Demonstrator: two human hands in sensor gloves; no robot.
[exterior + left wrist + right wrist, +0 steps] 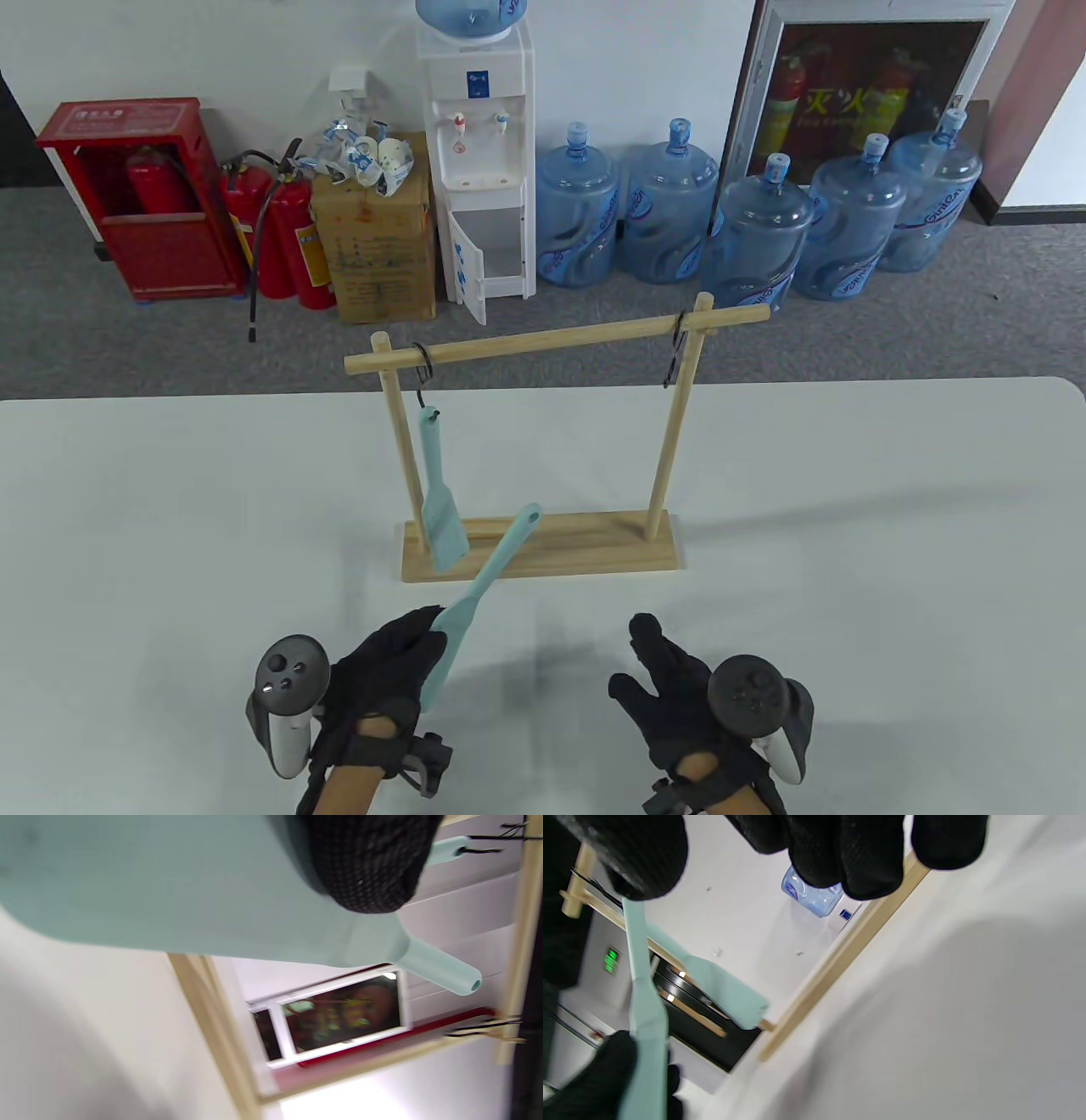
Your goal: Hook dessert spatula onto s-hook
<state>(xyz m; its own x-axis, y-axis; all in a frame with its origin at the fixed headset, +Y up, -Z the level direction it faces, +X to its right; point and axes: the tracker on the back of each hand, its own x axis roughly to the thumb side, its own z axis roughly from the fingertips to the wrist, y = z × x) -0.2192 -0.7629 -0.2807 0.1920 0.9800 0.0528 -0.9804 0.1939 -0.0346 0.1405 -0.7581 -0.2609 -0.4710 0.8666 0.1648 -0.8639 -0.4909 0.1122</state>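
My left hand [422, 635] grips a teal dessert spatula [484, 586] by its blade, low above the table. Its handle points up and right, with the hole end in front of the wooden rack's base [594, 556]. In the left wrist view the blade [148, 878] fills the top under a fingertip [369, 866]. The empty black S-hook [676, 352] hangs at the right end of the rod [560, 338]. My right hand [657, 666] is open and empty, near the table's front, right of the spatula. The right wrist view shows the held spatula [645, 1018].
A second teal spatula [439, 501] hangs from the left S-hook [422, 361] beside the rack's left post; it also shows in the right wrist view [725, 988]. The white table [848, 509] spreads to both sides. Water bottles and a dispenser stand on the floor behind.
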